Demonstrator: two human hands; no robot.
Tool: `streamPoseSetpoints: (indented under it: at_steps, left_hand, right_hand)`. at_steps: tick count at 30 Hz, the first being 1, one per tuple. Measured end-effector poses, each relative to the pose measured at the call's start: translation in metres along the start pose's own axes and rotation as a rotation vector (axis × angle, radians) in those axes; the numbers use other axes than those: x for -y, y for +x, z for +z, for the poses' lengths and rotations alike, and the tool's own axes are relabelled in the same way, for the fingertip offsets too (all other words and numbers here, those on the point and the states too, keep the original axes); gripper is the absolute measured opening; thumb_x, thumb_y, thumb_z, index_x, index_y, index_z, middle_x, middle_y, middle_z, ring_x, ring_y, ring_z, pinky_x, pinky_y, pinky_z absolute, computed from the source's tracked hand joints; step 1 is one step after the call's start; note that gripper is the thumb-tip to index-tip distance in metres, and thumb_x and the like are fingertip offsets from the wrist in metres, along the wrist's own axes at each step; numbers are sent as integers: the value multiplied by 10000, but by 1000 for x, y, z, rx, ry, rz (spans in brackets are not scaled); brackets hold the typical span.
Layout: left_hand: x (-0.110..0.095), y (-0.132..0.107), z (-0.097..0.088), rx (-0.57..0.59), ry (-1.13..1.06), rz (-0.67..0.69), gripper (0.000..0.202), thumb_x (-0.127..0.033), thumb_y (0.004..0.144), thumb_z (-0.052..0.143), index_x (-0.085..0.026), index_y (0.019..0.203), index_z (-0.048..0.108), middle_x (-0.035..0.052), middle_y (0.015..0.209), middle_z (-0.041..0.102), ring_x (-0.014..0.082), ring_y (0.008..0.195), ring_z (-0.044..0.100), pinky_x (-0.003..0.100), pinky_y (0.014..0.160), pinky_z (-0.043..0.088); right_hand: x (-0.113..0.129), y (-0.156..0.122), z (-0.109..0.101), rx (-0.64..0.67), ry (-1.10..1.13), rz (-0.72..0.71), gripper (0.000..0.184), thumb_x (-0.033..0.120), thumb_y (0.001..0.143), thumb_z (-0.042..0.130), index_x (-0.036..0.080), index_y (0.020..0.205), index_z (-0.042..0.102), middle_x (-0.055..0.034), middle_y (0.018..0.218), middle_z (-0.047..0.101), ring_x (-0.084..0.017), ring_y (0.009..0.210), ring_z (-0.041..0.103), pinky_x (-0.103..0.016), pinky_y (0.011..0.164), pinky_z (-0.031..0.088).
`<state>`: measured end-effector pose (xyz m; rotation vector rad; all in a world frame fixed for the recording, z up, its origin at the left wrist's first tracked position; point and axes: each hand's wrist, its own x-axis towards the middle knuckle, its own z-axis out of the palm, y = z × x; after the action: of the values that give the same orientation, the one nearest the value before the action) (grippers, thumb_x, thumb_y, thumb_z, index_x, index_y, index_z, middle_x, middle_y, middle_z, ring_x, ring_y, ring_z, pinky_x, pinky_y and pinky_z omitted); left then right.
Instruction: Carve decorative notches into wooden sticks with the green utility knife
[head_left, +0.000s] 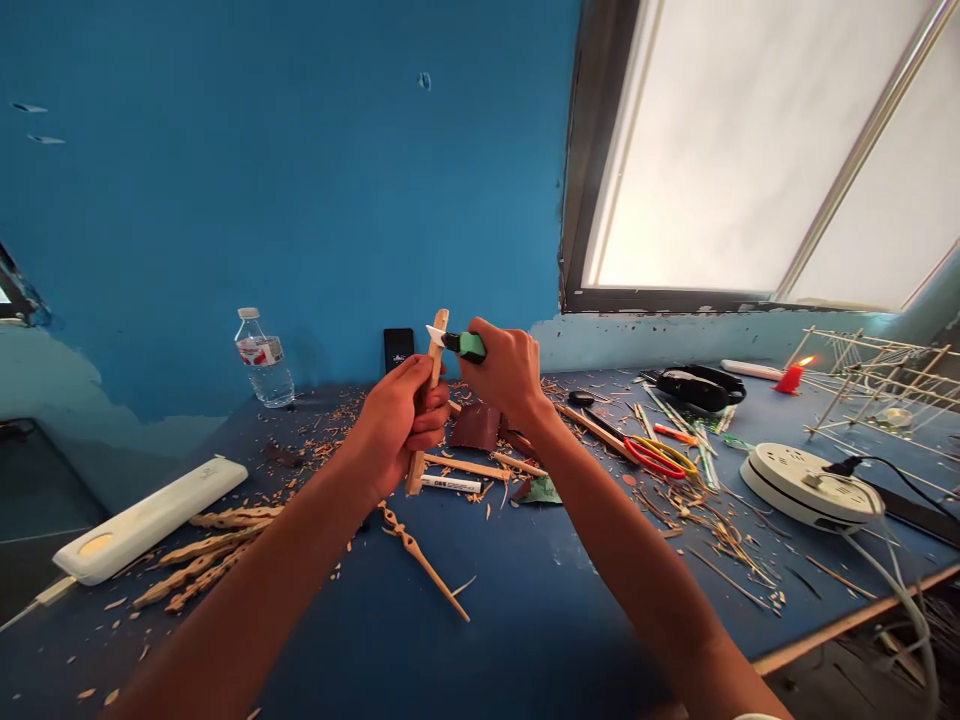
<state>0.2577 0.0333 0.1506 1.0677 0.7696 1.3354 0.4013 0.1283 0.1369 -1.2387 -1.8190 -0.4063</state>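
Observation:
My left hand [405,420] is closed around a flat wooden stick [439,322], held nearly upright above the table. In my right hand [508,368] is a utility knife [468,346] with a green and black handle. Its pale blade crosses the stick just above my left thumb and appears to touch it. Below my hands lie a carved wooden stick [427,565], a white marker [451,484], brown sandpaper [475,428] and a green scrap [541,490]. Wood shavings are scattered around them.
More carved sticks [214,550] and a long white device [150,520] lie left. A water bottle [265,360] and phone [398,348] stand at the back. Right are scissors [660,455], a round power strip [810,485], a lit red candle [790,378] and a stick frame [885,380].

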Motion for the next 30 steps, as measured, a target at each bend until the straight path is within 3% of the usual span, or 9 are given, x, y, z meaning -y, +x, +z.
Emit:
streamPoseSetpoints:
  at_steps: [5,9,12,14,16,18,20,24,30]
  left_hand:
    - [-1,3,3,1,-38,-15,244,-319,1045,544,-163,858,547,-98,619,405,21,406,262,146,330,169]
    - [7,-2,16,-27,-60,-27,282,-279,1054,516,-180,792,479,-104,603,380,18,399,246,133,330,164]
    - [20,-22,32,-1,-47,-106,299,-302,1047,501,-203,770,446,-103,553,364,23,376,231,123,319,157]
    - [24,-38,36,47,-29,-148,262,-380,983,617,-213,824,492,-95,562,406,32,383,233,132,312,175]
    - [22,-48,32,36,-43,-94,240,-402,983,591,-229,856,482,-105,564,372,38,401,199,124,325,196]
    - [16,-51,23,48,-34,-57,220,-441,997,539,-242,907,512,-101,539,351,59,418,241,132,351,280]
    - [10,-50,15,92,-3,-50,221,-464,991,549,-248,947,556,-90,511,353,83,432,319,159,371,350]
    - [1,-46,8,173,33,-27,205,-398,952,616,-207,880,625,-39,590,470,104,503,471,182,413,425]
    - [-17,-44,9,256,6,-60,233,-365,902,536,-199,902,699,-49,599,371,66,396,322,190,355,270]
  right_hand:
    - [-3,6,-7,37,-12,38,143,351,898,591,232,898,670,-26,738,667,-162,650,509,-324,621,218]
    - [-14,13,-3,117,-14,145,169,368,939,630,215,947,701,-42,816,694,-192,766,611,-316,695,393]
    - [-39,29,-2,187,4,324,278,423,1002,631,172,1108,682,-55,1019,701,-191,877,667,-368,797,549]
    - [-61,39,-3,211,30,435,320,414,1014,636,163,1212,655,-80,1164,684,-206,967,684,-407,846,590]
    - [-78,42,-5,219,78,463,327,395,1016,641,172,1254,644,-92,1230,670,-218,1018,684,-422,874,596]
    - [-85,38,-10,228,153,409,303,395,1015,642,167,1215,656,-82,1183,682,-204,972,686,-403,844,598]
    - [-79,28,-17,230,244,301,231,382,1010,642,156,1048,674,-38,1002,688,-165,846,661,-342,769,573]
    - [-47,5,-44,211,445,71,345,338,995,609,200,701,492,53,672,476,-106,671,479,-260,638,404]
    - [-16,-17,-83,416,853,-127,346,518,1027,463,256,801,457,71,626,386,-112,534,369,-280,524,330]
